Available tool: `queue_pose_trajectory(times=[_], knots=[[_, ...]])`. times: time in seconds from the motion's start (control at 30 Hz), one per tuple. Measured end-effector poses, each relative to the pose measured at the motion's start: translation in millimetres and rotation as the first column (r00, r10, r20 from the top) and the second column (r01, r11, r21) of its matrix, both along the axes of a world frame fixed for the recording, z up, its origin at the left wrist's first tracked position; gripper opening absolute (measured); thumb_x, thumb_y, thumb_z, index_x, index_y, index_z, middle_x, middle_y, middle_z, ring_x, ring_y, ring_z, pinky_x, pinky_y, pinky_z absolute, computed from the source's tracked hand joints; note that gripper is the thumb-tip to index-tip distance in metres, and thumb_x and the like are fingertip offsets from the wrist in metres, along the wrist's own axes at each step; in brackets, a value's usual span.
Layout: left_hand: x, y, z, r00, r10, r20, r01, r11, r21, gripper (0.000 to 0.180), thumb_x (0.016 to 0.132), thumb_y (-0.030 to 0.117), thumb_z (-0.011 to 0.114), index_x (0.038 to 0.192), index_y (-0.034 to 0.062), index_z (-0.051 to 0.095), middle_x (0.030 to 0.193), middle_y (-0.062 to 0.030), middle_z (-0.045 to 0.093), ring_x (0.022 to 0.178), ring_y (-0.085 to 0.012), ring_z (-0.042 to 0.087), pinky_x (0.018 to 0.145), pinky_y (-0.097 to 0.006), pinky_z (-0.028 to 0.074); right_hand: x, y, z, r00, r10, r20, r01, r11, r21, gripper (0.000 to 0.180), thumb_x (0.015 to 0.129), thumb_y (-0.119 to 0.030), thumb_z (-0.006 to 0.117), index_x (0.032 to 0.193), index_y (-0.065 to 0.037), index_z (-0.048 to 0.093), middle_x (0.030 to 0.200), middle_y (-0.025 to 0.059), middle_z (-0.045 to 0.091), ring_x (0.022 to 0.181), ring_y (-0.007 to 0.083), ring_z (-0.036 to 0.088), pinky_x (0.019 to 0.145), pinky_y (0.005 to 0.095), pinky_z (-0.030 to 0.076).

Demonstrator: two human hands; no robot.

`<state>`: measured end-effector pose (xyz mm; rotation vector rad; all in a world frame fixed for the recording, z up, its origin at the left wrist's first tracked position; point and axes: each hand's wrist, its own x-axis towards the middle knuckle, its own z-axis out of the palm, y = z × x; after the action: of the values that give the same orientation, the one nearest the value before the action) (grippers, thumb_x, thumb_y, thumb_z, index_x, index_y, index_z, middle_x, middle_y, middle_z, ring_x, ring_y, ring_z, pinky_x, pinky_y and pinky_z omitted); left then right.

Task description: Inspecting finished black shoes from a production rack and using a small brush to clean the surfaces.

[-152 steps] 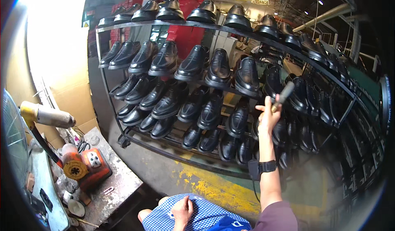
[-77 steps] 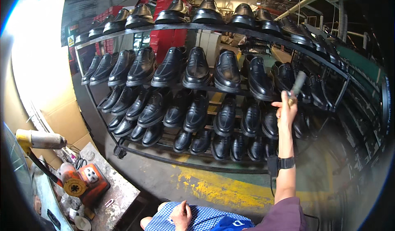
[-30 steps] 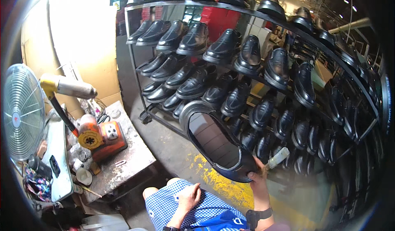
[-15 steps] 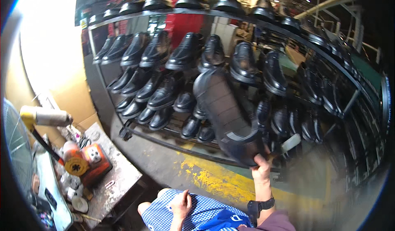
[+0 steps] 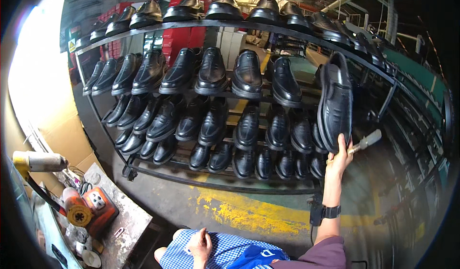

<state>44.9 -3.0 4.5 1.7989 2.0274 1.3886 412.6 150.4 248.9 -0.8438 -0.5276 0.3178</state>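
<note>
My right hand [image 5: 339, 159], arm stretched out, grips a black leather slip-on shoe [image 5: 337, 101] by its toe end. The shoe stands upright in the air at the right end of the rack, its opening at the top and its upper toward me. The same hand also has a small brush-like tool [image 5: 366, 142] with a pale end, sticking out to the right of the shoe. My left hand [image 5: 200, 245] is closed in a loose fist over the blue checked apron [image 5: 225, 250], with nothing visible in it.
A black metal rack [image 5: 215, 23] carries several rows of black shoes [image 5: 211, 72]. At lower left, a worn bench [image 5: 129, 216] bears an orange machine [image 5: 98, 209] and small clutter. A yellow-painted strip [image 5: 254, 211] crosses the floor. More dark racking [image 5: 412, 173] stands at right.
My right hand has moved up and right with the shoe, which has turned from showing its sole to showing its upper. My left hand stays at the apron. The view has shifted.
</note>
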Motion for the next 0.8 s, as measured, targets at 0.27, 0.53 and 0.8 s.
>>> queue_pose_trajectory(times=[0.27,0.53,0.8], knots=[[4,1,-2,1.0,-0.023,0.017,0.023,1.0,0.01,0.017,0.072,0.007,0.062,0.089,0.0048,0.063,0.067,-0.0099,0.061,0.059,-0.0238,0.059,0.056,-0.032,0.048,18,68,51,0.996,0.065,-0.06,-0.074,0.984,-0.16,0.048,0.073,-0.025,0.073,0.113,-0.009,0.052,0.095,0.0054,0.056,0.047,0.0076,0.042,0.034,0.02,0.028],[3,2,0,0.999,-0.014,-0.041,0.014,1.0,0.007,0.016,0.076,0.006,0.059,0.091,0.0062,0.062,0.07,-0.0089,0.063,0.061,-0.0228,0.06,0.058,-0.031,0.048,40,88,42,0.979,0.127,0.162,-0.094,0.975,-0.199,0.035,0.08,-0.039,0.064,0.092,-0.009,0.051,0.055,0.0089,0.056,0.029,0.0049,0.033,0.028,0.0187,0.024],[-2,-1,-3,0.998,0.009,-0.067,-0.009,1.0,0.006,0.016,0.075,0.006,0.059,0.091,0.0055,0.063,0.072,-0.0092,0.063,0.062,-0.0227,0.061,0.058,-0.031,0.048,73,97,61,0.998,0.055,-0.025,-0.06,0.958,-0.28,0.068,0.068,-0.05,0.071,0.11,-0.007,0.04,0.062,0.0125,0.057,0.033,0.0075,0.035,0.029,0.0204,0.027]])
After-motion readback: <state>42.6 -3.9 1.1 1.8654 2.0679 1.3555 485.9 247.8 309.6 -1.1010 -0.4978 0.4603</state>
